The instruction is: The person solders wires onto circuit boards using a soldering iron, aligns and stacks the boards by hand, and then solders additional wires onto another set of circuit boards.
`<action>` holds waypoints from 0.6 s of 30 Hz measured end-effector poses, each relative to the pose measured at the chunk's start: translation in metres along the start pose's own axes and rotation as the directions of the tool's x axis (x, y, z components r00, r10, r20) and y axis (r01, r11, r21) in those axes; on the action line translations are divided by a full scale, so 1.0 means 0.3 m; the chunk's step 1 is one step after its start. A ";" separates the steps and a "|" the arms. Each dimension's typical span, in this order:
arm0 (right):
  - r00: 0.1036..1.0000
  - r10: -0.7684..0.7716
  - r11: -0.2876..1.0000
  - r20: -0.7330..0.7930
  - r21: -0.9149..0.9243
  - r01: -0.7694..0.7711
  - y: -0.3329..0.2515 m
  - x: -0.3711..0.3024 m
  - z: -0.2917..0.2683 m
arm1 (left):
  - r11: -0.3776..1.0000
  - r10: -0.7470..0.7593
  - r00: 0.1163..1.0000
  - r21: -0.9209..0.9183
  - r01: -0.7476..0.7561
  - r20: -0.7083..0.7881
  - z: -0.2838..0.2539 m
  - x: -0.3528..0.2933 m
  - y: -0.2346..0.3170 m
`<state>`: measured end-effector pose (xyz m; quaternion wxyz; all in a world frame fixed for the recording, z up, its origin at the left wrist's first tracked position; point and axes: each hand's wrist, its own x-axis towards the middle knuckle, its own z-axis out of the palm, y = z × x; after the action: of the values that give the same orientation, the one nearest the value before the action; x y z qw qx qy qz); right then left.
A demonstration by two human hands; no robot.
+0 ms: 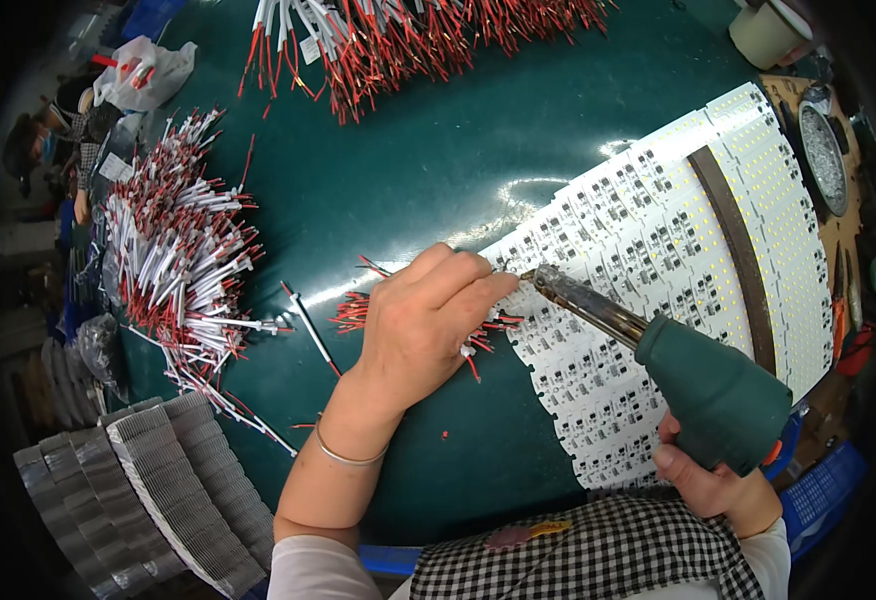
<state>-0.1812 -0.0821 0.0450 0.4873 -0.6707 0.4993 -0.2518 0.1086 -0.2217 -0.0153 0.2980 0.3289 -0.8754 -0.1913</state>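
My left hand [420,308] is closed round a small bundle of red-tipped wires [351,314], thumb and forefinger pinched near the edge of the circuit boards [613,345]. The boards are white, overlap in a fan, and carry rows of black parts and yellow dots. In my right hand [703,482] is a dark green soldering gun [713,385]. Its metal tip points left and reaches close to my left fingertips; whether it touches the board I cannot tell. A dark curved bar [740,260] lies across the boards. One loose white wire [308,325] rests left of my left hand.
Piles of red and white wires lie at the left [183,255] and the far edge [408,50]. Stacked grey ribbed parts [183,480] stand lower left. An oval metal dish [822,160] and a blue basket [826,495] are at the right. Another person [78,140] is at far left.
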 end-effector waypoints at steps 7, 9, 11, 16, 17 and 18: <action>0.764 0.582 0.708 -0.278 0.636 -0.307 -0.134 -0.004 -0.001 | 0.992 0.037 0.999 0.118 -0.033 -0.028 0.005 0.000 0.011; 0.791 0.561 0.673 -0.246 0.692 -0.262 -0.125 -0.026 -0.028 | 0.992 0.037 0.999 0.120 -0.033 -0.027 0.002 0.001 0.018; 0.736 0.514 0.765 -0.441 0.623 -0.162 -0.119 0.013 0.006 | 0.992 0.011 1.000 0.123 -0.011 -0.002 -0.001 0.012 0.028; 0.740 0.419 0.815 -0.526 0.578 -0.050 -0.128 0.035 -0.026 | 0.998 -0.067 0.995 -0.019 0.066 -0.077 -0.031 0.029 0.047; 0.737 0.418 0.815 -0.531 0.578 -0.045 -0.125 0.035 -0.029 | 0.989 -0.118 0.984 -0.101 0.105 -0.133 -0.041 0.024 0.050; 0.738 0.397 0.814 -0.546 0.581 -0.007 -0.118 0.035 -0.033 | 0.969 -0.206 0.969 -0.164 0.183 -0.136 -0.063 0.014 0.055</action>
<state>-0.1704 -0.0948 0.0793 0.4797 -0.3141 0.6158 -0.5404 0.1107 -0.2154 0.0094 0.3675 0.4034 -0.7968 -0.2594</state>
